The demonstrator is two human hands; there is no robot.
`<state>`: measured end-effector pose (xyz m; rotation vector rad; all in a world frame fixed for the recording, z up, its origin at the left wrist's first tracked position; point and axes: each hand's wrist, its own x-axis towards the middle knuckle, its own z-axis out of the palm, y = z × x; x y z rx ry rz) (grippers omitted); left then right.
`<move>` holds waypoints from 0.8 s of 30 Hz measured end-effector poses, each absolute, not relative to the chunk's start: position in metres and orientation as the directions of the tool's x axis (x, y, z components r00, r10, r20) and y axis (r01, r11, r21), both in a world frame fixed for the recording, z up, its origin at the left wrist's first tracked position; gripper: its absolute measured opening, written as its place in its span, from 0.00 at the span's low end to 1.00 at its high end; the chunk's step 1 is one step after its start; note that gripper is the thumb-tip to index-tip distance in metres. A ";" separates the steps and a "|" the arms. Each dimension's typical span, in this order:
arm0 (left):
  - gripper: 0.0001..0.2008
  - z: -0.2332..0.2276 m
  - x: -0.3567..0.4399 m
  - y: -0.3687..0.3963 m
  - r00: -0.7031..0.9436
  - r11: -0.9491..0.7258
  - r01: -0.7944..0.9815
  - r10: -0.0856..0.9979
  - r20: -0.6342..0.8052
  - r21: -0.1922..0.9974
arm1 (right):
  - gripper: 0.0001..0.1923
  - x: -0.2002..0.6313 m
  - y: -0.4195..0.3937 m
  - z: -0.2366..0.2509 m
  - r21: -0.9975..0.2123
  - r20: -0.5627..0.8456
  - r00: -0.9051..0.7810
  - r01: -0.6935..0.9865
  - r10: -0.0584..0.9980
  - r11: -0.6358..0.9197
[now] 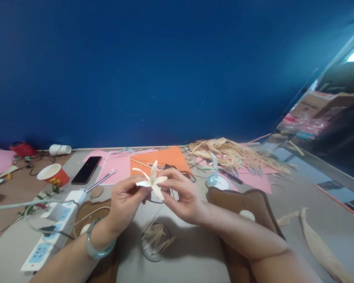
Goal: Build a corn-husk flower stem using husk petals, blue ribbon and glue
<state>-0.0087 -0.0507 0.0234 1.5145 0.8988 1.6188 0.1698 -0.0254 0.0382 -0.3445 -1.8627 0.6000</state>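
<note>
**A:** What is closest to me down there?

**B:** Right near the camera I see my two arms. The left arm wears a pale green bangle (98, 245). Between the arms sits a clear round dish (155, 241) with thin dry strips in it, on the grey surface (194, 255).

**A:** And my hands?

**B:** Both are up above the dish, close together. My left hand (125, 200) is closed, and its fingertips pinch a small cream flower (152, 181) made of dry leaf strips. My right hand (181, 194) is curled too, and its fingertips pinch the same flower from the right side. The flower is in the air between them, with its petals pointing up and out.

**A:** What else is around?

**B:** On the left lies a white power strip (51, 232) with blue spots. Farther off on the left is a red paper cup (53, 175) on its side, and a black phone (86, 169) just beside it. Behind my hands lies an orange sheet (168, 157) with pink paper (118, 165) next to it. Far on the right is a messy pile of dry leaves (233, 155). A brown cloth (247, 200) lies under my right arm, and a long dry leaf (318, 243) lies near on the right. A blue wall (165, 70) is at the back.
</note>
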 end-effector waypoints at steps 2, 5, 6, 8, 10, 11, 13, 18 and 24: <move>0.05 0.022 -0.010 -0.050 -0.050 -0.470 -0.035 0.882 0.468 0.882 | 0.14 0.170 -0.025 0.038 -0.547 0.782 -0.374 -0.029 0.499 0.836; 0.06 0.021 -0.011 -0.048 -0.072 -0.472 -0.014 0.880 0.470 0.881 | 0.15 0.170 -0.025 0.038 -0.556 0.766 -0.386 0.002 0.513 0.831; 0.06 0.021 -0.011 -0.047 -0.074 -0.475 -0.006 0.878 0.474 0.880 | 0.14 0.170 -0.024 0.039 -0.558 0.762 -0.390 0.009 0.517 0.830; 0.05 0.020 -0.011 -0.045 -0.074 -0.484 0.003 0.873 0.482 0.875 | 0.13 0.171 -0.023 0.039 -0.561 0.759 -0.391 0.015 0.521 0.828; 0.05 0.020 -0.013 -0.043 -0.084 -0.508 0.003 0.858 0.506 0.861 | 0.13 0.172 -0.020 0.040 -0.567 0.758 -0.380 0.017 0.530 0.823; 0.04 0.021 -0.014 -0.041 -0.093 -0.530 0.003 0.844 0.528 0.848 | 0.12 0.173 -0.018 0.040 -0.575 0.756 -0.369 0.017 0.540 0.818; 0.03 0.024 -0.016 -0.038 -0.102 -0.586 0.028 0.804 0.586 0.810 | 0.11 0.175 -0.013 0.040 -0.613 0.738 -0.344 0.017 0.580 0.790; 0.04 0.026 -0.024 -0.029 -0.113 -0.721 0.146 0.668 0.735 0.678 | 0.05 0.179 0.003 0.040 -0.782 0.616 -0.266 -0.085 0.742 0.618; 0.06 0.016 -0.025 -0.020 -0.024 -0.780 0.289 0.573 0.819 0.555 | 0.09 0.186 0.011 0.042 -0.867 0.498 -0.218 -0.121 0.839 0.484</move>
